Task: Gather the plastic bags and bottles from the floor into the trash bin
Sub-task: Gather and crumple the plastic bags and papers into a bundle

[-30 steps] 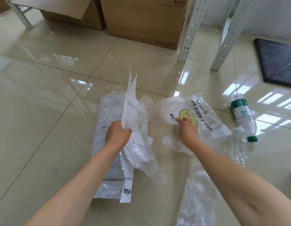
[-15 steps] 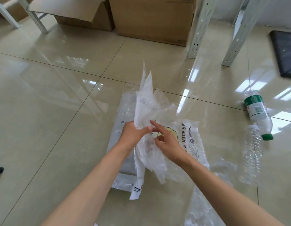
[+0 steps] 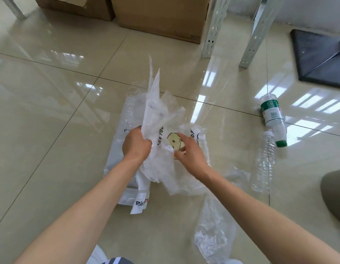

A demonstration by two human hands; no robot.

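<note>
Left hand (image 3: 136,144) is clenched tight around a bunch of crumpled white and clear plastic bags (image 3: 156,111), the sheets sticking up above the fist and trailing down below it. Right hand (image 3: 190,151) sits just beside it, fingers (image 3: 181,137) spread and half curled, pressing on the smiley-face bag (image 3: 174,141) against the bunch; whether it truly pinches that bag, I cannot tell. Both forearms reach out low over the glossy tiled floor (image 3: 51,130).

Under the left hand a flat white bag with black lettering (image 3: 127,195) lies on the tiles. Down near the right forearm, a loose clear bag (image 3: 213,235) lies crumpled on the floor, apart from the held bunch.

Off to the right, well apart from the hands, two bottles lie on their sides: a green-labelled bottle (image 3: 273,115) with a green cap, and a clear ribbed bottle (image 3: 263,162) just beside it, cap end near the green cap.

Further back, cardboard boxes (image 3: 159,16) stand on the floor, with two pale metal shelf legs (image 3: 213,25) to their right and a dark mat (image 3: 321,58) at the far right. No trash bin in view.
</note>
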